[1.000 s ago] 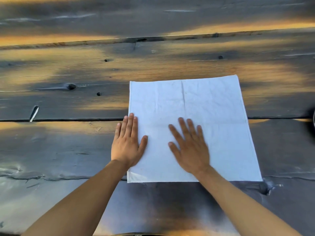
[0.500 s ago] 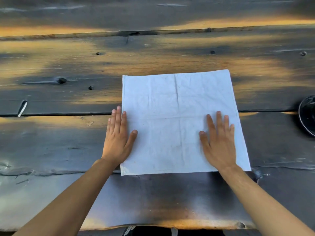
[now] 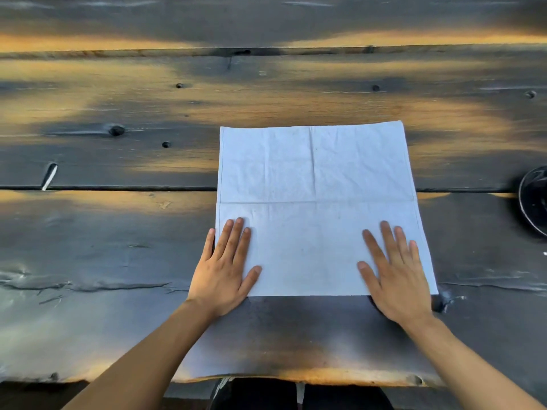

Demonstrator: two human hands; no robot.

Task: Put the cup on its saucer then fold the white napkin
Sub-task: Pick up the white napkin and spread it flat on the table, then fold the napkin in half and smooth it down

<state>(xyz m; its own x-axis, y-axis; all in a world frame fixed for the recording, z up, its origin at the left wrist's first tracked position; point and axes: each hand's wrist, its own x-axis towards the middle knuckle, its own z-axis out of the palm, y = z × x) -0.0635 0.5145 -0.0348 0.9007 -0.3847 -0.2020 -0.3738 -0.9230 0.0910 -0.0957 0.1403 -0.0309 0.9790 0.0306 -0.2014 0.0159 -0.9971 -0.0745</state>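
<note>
Two flat hands | white napkin (image 3: 316,202) spread | dark plank table (image 3: 118,247)

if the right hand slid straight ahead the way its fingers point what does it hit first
Nothing solid: the right hand would only cross the white napkin, over its horizontal crease, onto bare table. The dark round object sits well off to the right.

I see a dark plank table (image 3: 124,255) carrying a white napkin (image 3: 316,202) spread flat beneath both hands, a dark round dish (image 3: 535,202) far beyond my right hand (image 3: 399,279).
</note>
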